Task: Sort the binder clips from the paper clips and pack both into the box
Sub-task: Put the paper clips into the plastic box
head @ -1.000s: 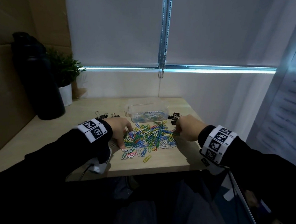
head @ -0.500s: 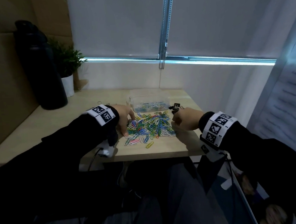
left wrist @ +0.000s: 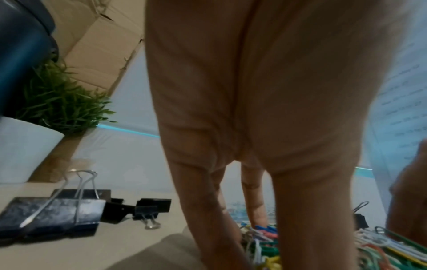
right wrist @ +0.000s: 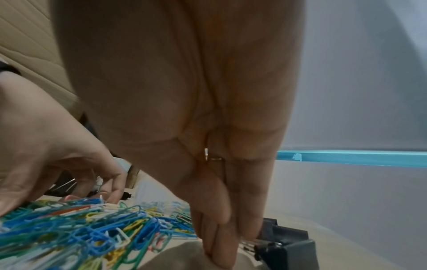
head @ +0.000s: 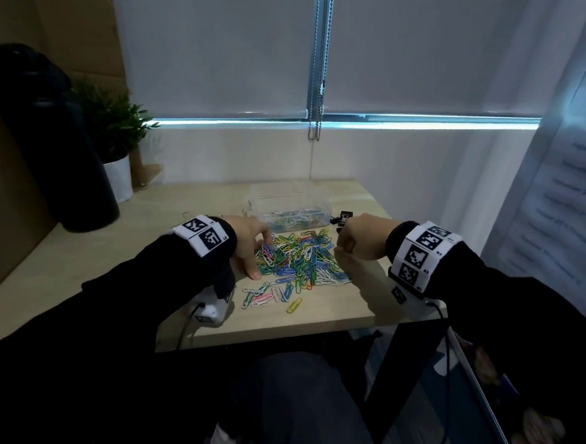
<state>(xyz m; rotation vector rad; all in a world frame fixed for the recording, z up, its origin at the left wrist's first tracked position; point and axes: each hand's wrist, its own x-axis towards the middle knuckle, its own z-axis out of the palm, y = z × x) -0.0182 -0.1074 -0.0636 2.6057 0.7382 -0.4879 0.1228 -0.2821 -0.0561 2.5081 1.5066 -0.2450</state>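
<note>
A heap of coloured paper clips [head: 297, 261] lies mid-table, with a few strays [head: 272, 293] nearer me. Behind it stands a clear plastic box [head: 289, 205] holding some paper clips. Black binder clips [head: 342, 217] lie right of the box, and more binder clips [left wrist: 53, 215] lie left of my left hand. My left hand [head: 258, 258] has its fingers spread down onto the heap's left edge. My right hand [head: 342, 244] stands at the heap's right edge, its fingers [right wrist: 219, 237] straight and together, their tips on the table beside a binder clip [right wrist: 291, 250]. Neither hand holds anything I can see.
A tall black bottle [head: 57, 150] and a potted plant [head: 114, 129] stand at the back left. A blind cord [head: 316, 117] hangs behind the box. The table's front edge [head: 274, 329] runs just below my wrists; a printed sheet [head: 558, 205] hangs to the right.
My head view has shifted slightly. Both hands stay at the heap's two edges and have drawn a little closer together.
</note>
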